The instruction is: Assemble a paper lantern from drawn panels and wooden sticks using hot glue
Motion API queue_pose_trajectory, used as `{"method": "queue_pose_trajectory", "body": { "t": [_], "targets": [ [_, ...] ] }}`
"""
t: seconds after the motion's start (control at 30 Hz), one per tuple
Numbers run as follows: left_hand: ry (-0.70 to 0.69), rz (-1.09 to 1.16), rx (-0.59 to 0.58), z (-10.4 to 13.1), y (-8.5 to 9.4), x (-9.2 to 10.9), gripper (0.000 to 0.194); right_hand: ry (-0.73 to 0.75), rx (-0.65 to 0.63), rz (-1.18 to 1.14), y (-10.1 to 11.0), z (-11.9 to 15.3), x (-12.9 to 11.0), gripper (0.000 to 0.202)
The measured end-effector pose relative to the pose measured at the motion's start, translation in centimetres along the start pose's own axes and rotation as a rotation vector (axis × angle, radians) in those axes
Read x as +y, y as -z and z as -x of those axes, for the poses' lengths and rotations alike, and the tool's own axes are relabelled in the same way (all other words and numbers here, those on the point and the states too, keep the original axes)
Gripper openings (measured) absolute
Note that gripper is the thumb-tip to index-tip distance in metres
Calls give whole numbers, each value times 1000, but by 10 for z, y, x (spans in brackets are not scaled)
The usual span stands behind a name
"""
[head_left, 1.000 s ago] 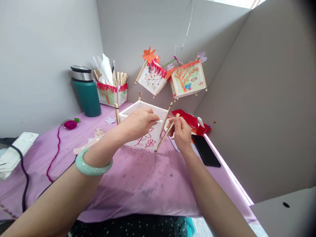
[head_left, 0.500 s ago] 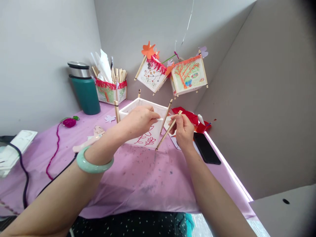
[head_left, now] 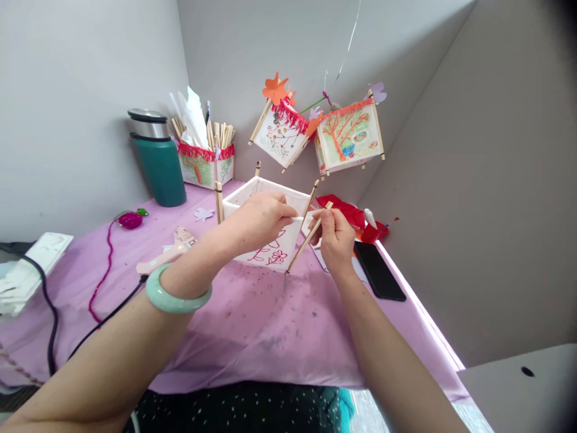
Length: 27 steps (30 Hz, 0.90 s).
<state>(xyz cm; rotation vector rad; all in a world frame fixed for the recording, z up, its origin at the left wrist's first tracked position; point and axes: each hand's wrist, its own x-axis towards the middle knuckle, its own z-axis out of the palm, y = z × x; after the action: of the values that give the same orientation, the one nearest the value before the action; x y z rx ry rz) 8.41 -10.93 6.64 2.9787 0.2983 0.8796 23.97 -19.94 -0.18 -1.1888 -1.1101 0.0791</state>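
My left hand (head_left: 265,218) reaches over a white box lantern (head_left: 288,239), its fingers pinched on the near rim. Red flower drawings mark the front panel, and wooden sticks stand at the corners. In my right hand (head_left: 336,242) is a thin wooden stick (head_left: 306,245), gripped near its upper end between thumb and fingers. The stick slants down to the left, its dark-banded lower end at the box's front right bottom corner. Whether it touches the panel along its length I cannot tell. My left forearm hides part of the front.
Left of the box lie a pale pink corded tool (head_left: 164,255) and a paper flower (head_left: 204,214). Behind stand a teal bottle (head_left: 160,171) and a decorated box of sticks (head_left: 198,168). Two decorated lanterns (head_left: 347,138) hang above. A phone (head_left: 379,270) lies at right.
The view has shifted slightly, so most things sit a little further right. Both hands keep their hold, and the stick's upper part is slightly closer to the box corner.
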Motion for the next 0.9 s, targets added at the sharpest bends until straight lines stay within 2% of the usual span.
{"method": "queue_pose_trajectory", "body": {
  "t": [0.53,0.9],
  "targets": [
    [-4,45,-10,1,-1,1,25,61,-53,102,-8,-1,-10,32],
    [58,4,-51,-2,-2,2,25,92,-76,161,-11,0,-10,30]
  ]
}}
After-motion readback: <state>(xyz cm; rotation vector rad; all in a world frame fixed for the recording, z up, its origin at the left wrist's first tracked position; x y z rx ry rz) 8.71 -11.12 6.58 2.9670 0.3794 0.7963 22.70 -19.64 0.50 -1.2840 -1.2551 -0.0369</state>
